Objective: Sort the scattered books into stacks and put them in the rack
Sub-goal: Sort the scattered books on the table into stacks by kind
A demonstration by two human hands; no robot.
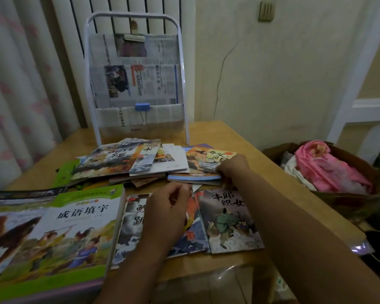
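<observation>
Right hand pinches orange-covered picture book on scattered pile; left hand hovers loosely curled, holding nothing, over wooden bench.

Left hand hides book title; right fingertips hidden.

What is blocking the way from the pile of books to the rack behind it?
Nothing visible on the table does. The pile of books lies right in front of the rack. The rack's pockets already hold newspapers, one held by a blue clip.
</observation>
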